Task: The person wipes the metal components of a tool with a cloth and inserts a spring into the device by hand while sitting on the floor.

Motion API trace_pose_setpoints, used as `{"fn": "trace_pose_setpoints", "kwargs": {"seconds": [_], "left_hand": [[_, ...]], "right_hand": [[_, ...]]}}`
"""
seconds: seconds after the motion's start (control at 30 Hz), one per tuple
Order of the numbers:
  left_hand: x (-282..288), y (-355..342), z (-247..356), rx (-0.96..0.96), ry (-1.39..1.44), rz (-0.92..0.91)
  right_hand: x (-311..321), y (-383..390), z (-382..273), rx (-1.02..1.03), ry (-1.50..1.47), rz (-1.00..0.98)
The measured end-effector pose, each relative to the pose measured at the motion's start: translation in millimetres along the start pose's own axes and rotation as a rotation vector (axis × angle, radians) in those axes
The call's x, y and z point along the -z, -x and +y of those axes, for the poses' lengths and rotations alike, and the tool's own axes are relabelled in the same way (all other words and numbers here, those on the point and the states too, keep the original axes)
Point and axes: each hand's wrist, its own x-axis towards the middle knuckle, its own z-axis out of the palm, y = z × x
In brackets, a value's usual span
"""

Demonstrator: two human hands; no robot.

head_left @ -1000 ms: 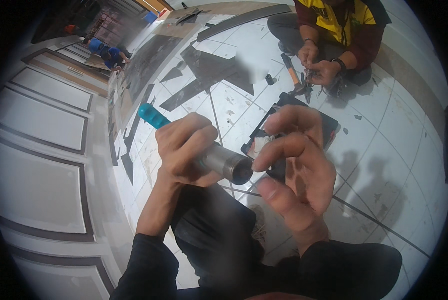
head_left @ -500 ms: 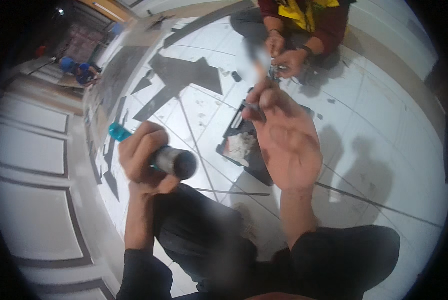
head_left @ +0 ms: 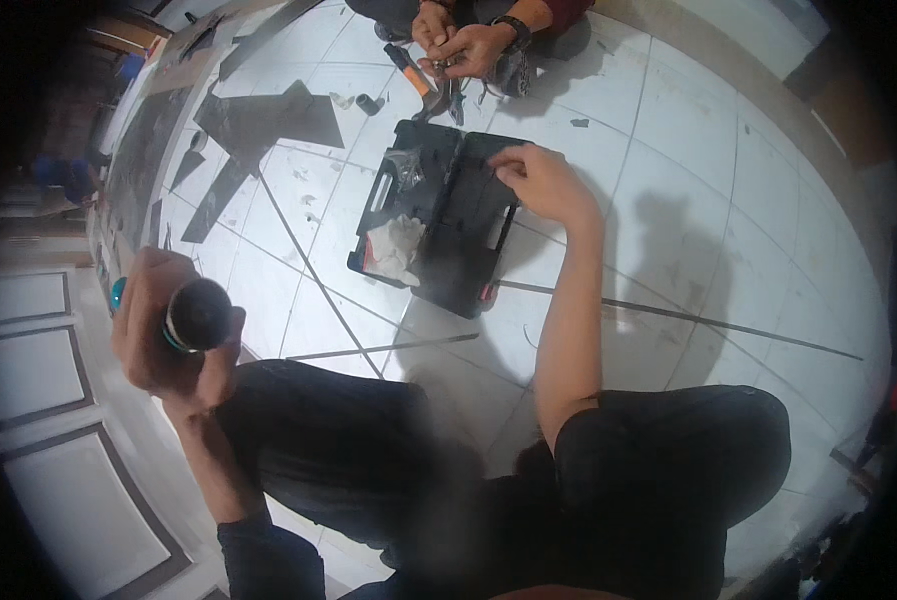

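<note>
Left hand [head_left: 152, 325] grips a metal cylinder [head_left: 200, 315]; right hand [head_left: 549, 185], fingers bent, overlaps an open black case's [head_left: 466, 235] edge, whether holding anything I cannot tell.

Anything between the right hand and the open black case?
Nothing visible. The right hand is over the far right part of the black case; contact can't be told. The crumpled white item is in its left half, the co-worker's hands past its far end; neither intervenes.
</note>
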Motion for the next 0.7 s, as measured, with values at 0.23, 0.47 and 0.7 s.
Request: {"fn": "trace_pose_setpoints", "kwargs": {"seconds": [0.23, 0.47, 0.7], "left_hand": [[1, -5, 0, -0.035, -0.061, -0.102], [1, -9, -6, -0.011, -0.037, -0.192], [-7, -9, -11, -0.031, -0.015, -0.215]], "right_hand": [[-41, -8, 82, -0.304, 0.379, -0.138], [-29, -11, 52, -0.353, 0.502, -0.261], [-126, -27, 40, 0.284, 0.276, 0.110]]}}
